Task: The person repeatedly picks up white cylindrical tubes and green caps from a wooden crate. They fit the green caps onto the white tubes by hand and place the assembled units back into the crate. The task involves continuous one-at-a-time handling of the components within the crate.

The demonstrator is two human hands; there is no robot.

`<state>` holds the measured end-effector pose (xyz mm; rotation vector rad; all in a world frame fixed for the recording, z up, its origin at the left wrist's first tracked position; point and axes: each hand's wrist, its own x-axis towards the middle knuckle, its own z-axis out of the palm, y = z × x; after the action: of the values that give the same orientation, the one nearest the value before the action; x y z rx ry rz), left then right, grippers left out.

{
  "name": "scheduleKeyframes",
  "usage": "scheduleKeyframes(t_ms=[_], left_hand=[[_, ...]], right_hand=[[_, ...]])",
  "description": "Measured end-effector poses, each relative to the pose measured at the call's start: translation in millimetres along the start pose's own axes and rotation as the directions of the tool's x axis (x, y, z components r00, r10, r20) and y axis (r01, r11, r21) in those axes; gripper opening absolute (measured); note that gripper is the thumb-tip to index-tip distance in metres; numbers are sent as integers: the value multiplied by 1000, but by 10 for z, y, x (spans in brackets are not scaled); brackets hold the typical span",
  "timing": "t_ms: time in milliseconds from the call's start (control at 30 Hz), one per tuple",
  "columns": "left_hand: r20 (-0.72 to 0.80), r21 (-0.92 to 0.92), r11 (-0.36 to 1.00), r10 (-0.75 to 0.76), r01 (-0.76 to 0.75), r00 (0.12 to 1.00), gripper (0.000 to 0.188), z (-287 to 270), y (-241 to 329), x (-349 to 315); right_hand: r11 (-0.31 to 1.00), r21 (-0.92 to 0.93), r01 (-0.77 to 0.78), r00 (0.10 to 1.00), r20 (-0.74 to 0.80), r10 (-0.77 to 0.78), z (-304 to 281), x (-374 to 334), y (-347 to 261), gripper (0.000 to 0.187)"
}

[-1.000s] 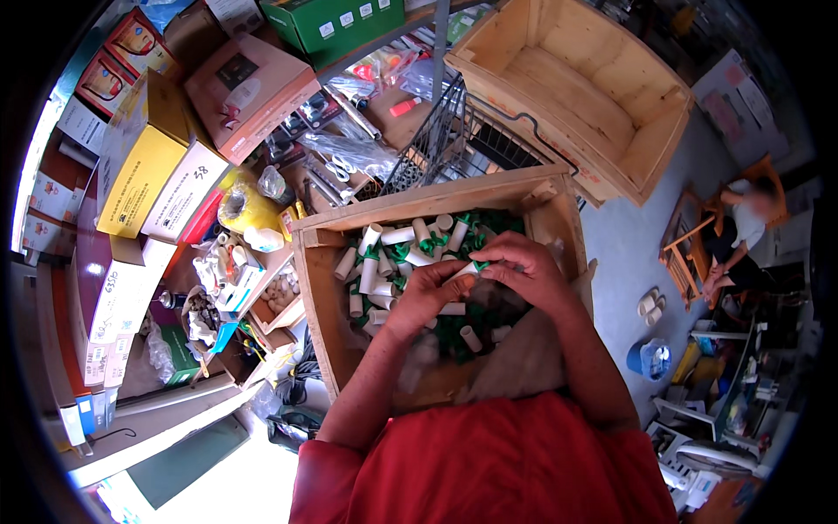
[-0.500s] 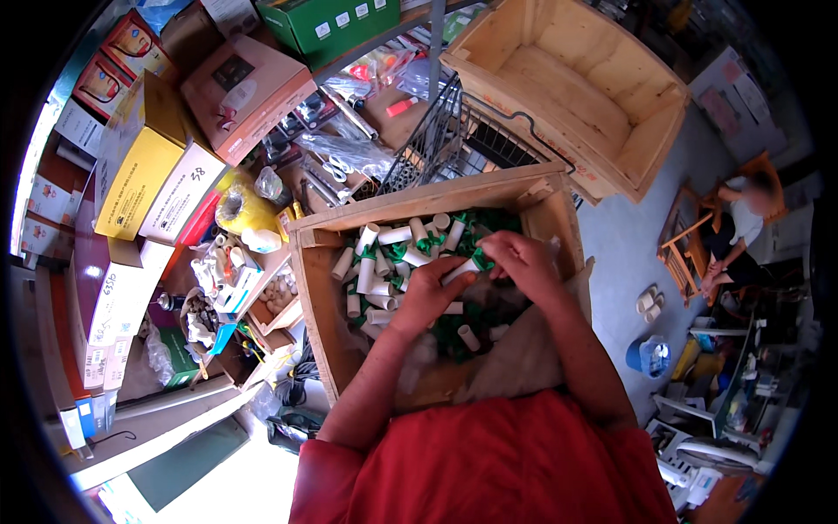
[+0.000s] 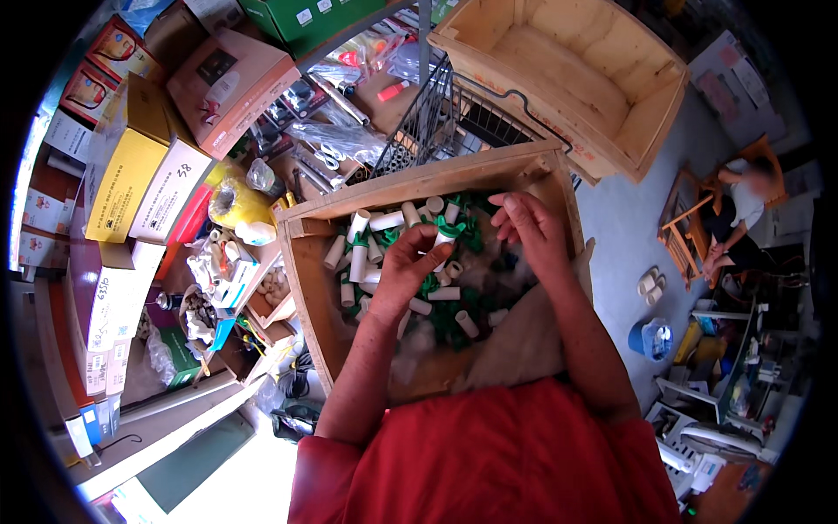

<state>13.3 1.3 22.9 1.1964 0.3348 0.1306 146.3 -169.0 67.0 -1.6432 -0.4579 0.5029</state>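
Observation:
Between the thumb and fingers of my left hand [image 3: 408, 266] is a short white tube with a green plastic fitting [image 3: 448, 231] on its upper end. My right hand [image 3: 531, 229] is apart from it, up and to the right, fingers spread with nothing in them. Both hands are over a wooden crate [image 3: 410, 192] in front of me. Inside it, on the left and at the back, lie many loose white tubes [image 3: 359, 262], some with green fittings [image 3: 445, 293] on or among them. Cloudy plastic film [image 3: 419, 345] partly covers the near side.
Beyond the crate are a black wire basket [image 3: 428, 131] and a bare wooden box [image 3: 567, 79]. Cartons [image 3: 131, 188] and a crowded shelf are at left. On the right a person [image 3: 742, 210] sits on a wooden chair, near slippers [image 3: 651, 286] and a blue bucket [image 3: 651, 339].
My right hand has let go of the tube's green end and moved up and away, opening. My left hand has shifted slightly left and up, tilting the tube more upright.

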Motion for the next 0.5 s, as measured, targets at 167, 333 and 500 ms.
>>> scheduleKeyframes(t_ms=[167, 333, 500], left_hand=[[1, 34, 999, -7, 7, 1000, 21, 1, 4, -19], [5, 22, 1000, 8, -8, 1000, 21, 18, -17, -19], [-33, 117, 992, 58, -54, 998, 19, -33, -165, 18]], right_hand=[[999, 19, 29, 1000, -12, -29, -8, 0, -12, 30], [996, 84, 29, 997, -71, -23, -34, 3, -4, 29], [998, 57, 14, 1000, 24, -16, -16, 5, -38, 23]])
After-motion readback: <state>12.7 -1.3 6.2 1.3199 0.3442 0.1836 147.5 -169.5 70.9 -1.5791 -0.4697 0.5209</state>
